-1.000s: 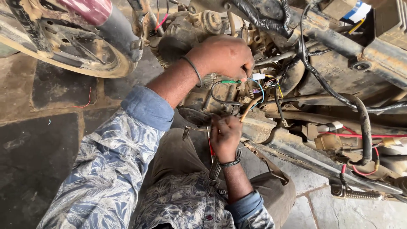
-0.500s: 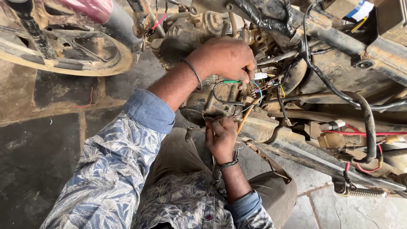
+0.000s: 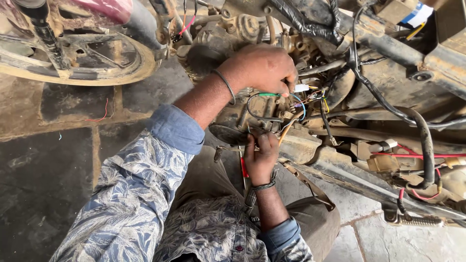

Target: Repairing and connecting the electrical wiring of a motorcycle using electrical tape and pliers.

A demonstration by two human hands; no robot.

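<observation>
Head view, step: sorting thin coloured wires point(image 3: 296, 99) in the dirty engine bay of a motorcycle; best done by pinching each lead close to its end, easing it out without tugging, and keeping loose strands off the black hose point(image 3: 422, 131).
Head view, wires' place: bundled between the two hands, in front of the grimy engine block point(image 3: 233, 34), green, blue, yellow and red strands fanned beside a small white connector point(image 3: 302, 88).
Head view, left hand point(image 3: 259, 65): curled over the bundle from above, fingertips point(image 3: 290, 85) pressed together on the green lead near the connector; closed into a pinch, not a fist.
Head view, right hand point(image 3: 261, 157): raised from below, fingers bent and nearly closed around thin leads and an orange-tipped strand point(image 3: 284, 133); exact grip partly hidden behind the knuckles.
Head view, surroundings: spoked wheel point(image 3: 87, 53) at upper left, well apart from the hands; rusty frame rail point(image 3: 349, 174) running just beside the right wrist; red-handled tool point(image 3: 244, 167) lying on the lap, below the right hand.
</observation>
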